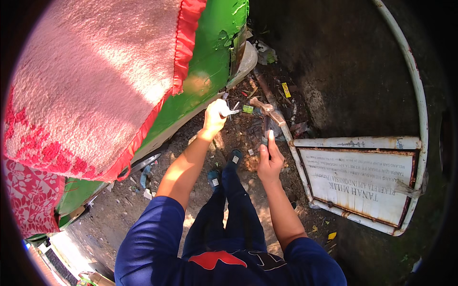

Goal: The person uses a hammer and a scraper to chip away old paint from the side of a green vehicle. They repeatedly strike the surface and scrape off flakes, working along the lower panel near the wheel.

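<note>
My left hand (215, 115), in bright sun, is closed around a small pale metal object (229, 111) with thin prongs; its exact kind cannot be told. It is beside the lower edge of a green painted panel (204, 77). To its right, my right hand (271, 157) grips the handle of a claw hammer (267, 111), index finger stretched along the handle. The hammer's rusty brown head points away from me, above the littered ground. A gap separates the hammer head from my left hand.
A pink towel-like cloth (103, 82) with a red frilled edge covers the green panel at left. On the right stands a rusty white metal frame (357, 142) holding a sign board (354, 178) with writing. Plastic litter (264, 53) and a yellow wrapper (286, 89) lie beyond the hammer.
</note>
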`<state>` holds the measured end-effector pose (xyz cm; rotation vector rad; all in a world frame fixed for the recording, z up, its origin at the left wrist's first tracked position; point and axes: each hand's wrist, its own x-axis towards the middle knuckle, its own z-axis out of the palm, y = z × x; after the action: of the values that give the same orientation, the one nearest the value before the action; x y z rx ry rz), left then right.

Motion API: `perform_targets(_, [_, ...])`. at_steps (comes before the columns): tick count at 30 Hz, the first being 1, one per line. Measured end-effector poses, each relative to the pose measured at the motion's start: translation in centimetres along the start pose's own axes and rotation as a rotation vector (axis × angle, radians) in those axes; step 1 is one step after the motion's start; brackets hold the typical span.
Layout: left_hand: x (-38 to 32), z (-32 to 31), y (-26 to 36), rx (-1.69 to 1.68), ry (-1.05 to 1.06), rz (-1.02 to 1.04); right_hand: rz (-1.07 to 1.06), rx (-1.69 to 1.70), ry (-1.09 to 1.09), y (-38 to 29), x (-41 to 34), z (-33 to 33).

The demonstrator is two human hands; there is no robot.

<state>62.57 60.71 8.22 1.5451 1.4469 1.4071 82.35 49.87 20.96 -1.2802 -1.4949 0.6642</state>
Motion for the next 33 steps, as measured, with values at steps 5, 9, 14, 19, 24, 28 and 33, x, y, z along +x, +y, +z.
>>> perform_targets(5, [-1.1, 0.3, 2.0, -0.136, -0.157, -0.023, 0.209, 0.076, -0.099, -0.4, -1.9, -1.6])
perform_targets(9, [0.1, 1.2, 4.1, -0.028, -0.136, 0.174, 0.391, 0.171, -0.065, 0.1, -3.5, -2.8])
perform_targets(14, [1.0, 1.7, 2.7, -0.258, -0.174, -0.027, 0.391, 0.145, -0.065, -0.2, -3.6, -3.2])
perform_targets(19, [1.7, 2.7, 2.1, -0.773, -0.207, -0.442, 0.429, 0.15, -0.063, -0.1, -3.4, -3.7])
perform_targets(24, [2.6, 2.8, 1.4, -1.12, -0.224, -0.411, 0.331, 0.058, -0.14, 0.8, -2.5, -3.1])
perform_targets(28, [2.5, 2.8, 1.6, -0.409, -0.121, -0.081, 0.064, 0.001, -0.087, 0.0, -1.5, -2.7])
perform_targets(33, [4.3, 2.2, 2.7, 0.227, -0.063, 0.31, 0.14, -0.104, -0.241, 1.4, 0.4, 1.5])
